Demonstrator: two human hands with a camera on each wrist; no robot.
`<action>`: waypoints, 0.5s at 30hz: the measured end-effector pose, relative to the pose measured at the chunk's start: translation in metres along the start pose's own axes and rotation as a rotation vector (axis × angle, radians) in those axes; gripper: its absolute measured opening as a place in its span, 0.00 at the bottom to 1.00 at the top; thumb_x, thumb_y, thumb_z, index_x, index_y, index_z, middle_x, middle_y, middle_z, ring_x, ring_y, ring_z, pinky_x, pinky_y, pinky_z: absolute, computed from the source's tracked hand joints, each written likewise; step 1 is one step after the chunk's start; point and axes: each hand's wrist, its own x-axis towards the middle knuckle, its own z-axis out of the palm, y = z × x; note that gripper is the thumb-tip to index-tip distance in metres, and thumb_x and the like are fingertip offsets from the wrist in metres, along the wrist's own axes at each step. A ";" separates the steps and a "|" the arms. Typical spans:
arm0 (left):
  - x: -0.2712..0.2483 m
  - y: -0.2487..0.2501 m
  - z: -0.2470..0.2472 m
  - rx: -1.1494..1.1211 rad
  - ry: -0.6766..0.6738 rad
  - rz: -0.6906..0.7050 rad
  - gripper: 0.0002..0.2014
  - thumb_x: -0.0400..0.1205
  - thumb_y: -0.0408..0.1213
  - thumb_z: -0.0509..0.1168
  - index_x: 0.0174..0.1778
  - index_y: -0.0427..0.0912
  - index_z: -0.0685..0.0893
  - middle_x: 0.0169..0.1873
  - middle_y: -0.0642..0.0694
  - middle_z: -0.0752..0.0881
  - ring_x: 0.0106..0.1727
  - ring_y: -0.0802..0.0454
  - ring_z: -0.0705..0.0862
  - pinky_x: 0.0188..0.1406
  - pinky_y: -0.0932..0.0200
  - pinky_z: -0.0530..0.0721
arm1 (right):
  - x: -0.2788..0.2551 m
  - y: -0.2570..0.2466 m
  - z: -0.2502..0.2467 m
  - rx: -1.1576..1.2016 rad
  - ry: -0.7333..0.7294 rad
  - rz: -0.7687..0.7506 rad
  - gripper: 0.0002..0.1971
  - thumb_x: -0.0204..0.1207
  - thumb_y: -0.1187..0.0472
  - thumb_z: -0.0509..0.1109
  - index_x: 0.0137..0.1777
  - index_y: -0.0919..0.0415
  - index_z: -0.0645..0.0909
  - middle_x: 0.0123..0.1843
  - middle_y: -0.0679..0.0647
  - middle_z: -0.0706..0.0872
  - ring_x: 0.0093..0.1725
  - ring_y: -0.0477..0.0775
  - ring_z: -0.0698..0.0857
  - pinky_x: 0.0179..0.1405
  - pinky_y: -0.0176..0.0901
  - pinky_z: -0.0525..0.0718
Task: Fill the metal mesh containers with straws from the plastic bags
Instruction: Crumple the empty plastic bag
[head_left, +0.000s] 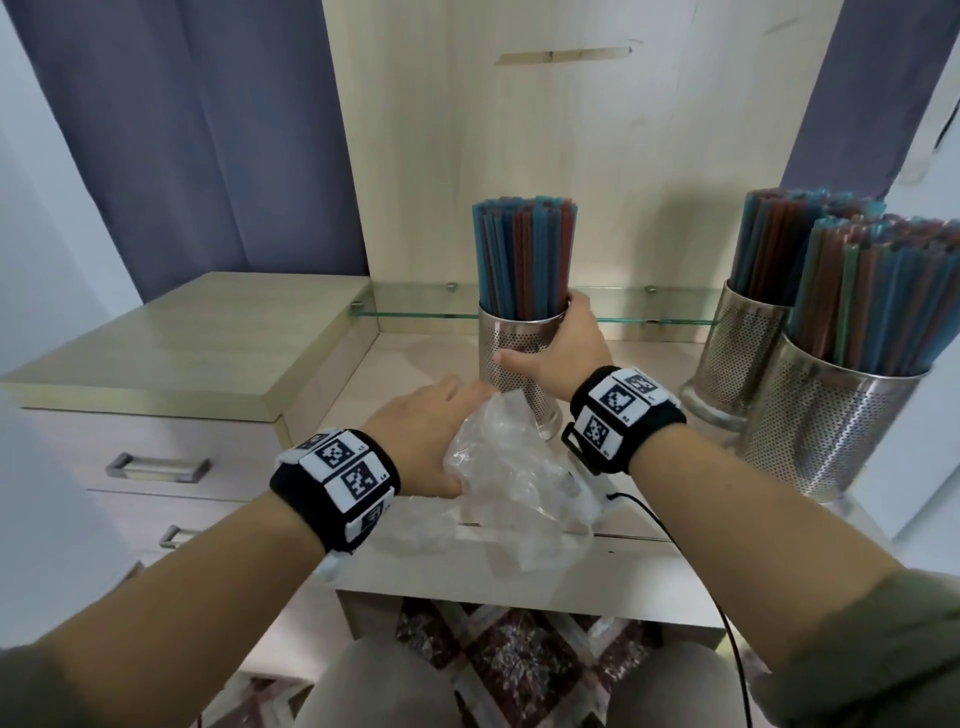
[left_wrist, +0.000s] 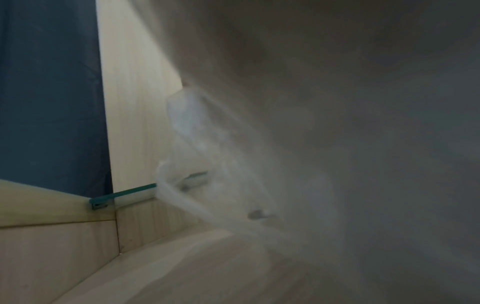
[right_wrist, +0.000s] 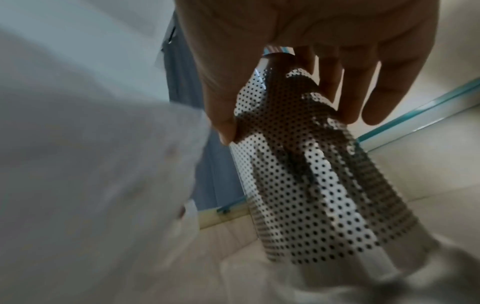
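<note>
A right hand (head_left: 558, 353) wraps its fingers around a straw-filled mesh holder (head_left: 519, 364) on the desk (head_left: 415, 571), while the left hand (head_left: 421, 436) clutches a crumpled plastic bag (head_left: 514, 488).

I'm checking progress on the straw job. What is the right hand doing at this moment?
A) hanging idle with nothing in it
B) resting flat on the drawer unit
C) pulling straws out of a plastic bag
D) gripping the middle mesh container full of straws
D: the right hand wraps thumb and fingers round the middle mesh container, which stands packed with straws.
</note>
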 end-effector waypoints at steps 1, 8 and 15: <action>0.002 -0.001 0.001 0.020 -0.020 0.003 0.50 0.65 0.54 0.79 0.78 0.60 0.54 0.65 0.52 0.72 0.62 0.52 0.77 0.57 0.52 0.82 | 0.003 0.000 -0.001 -0.014 0.017 0.013 0.52 0.53 0.49 0.90 0.75 0.57 0.64 0.66 0.50 0.81 0.62 0.50 0.83 0.61 0.43 0.84; 0.017 0.000 0.009 0.071 -0.138 -0.003 0.50 0.66 0.56 0.78 0.78 0.58 0.53 0.61 0.49 0.73 0.60 0.47 0.80 0.57 0.48 0.82 | 0.027 0.013 -0.019 -0.037 0.107 0.112 0.49 0.58 0.54 0.89 0.76 0.59 0.64 0.67 0.52 0.80 0.62 0.52 0.83 0.57 0.39 0.80; 0.021 -0.002 0.011 0.061 -0.165 0.001 0.49 0.67 0.56 0.78 0.79 0.58 0.54 0.62 0.49 0.73 0.60 0.47 0.80 0.57 0.51 0.80 | 0.015 0.009 -0.039 -0.096 0.005 0.071 0.52 0.64 0.51 0.86 0.82 0.56 0.58 0.75 0.54 0.77 0.73 0.56 0.78 0.72 0.51 0.77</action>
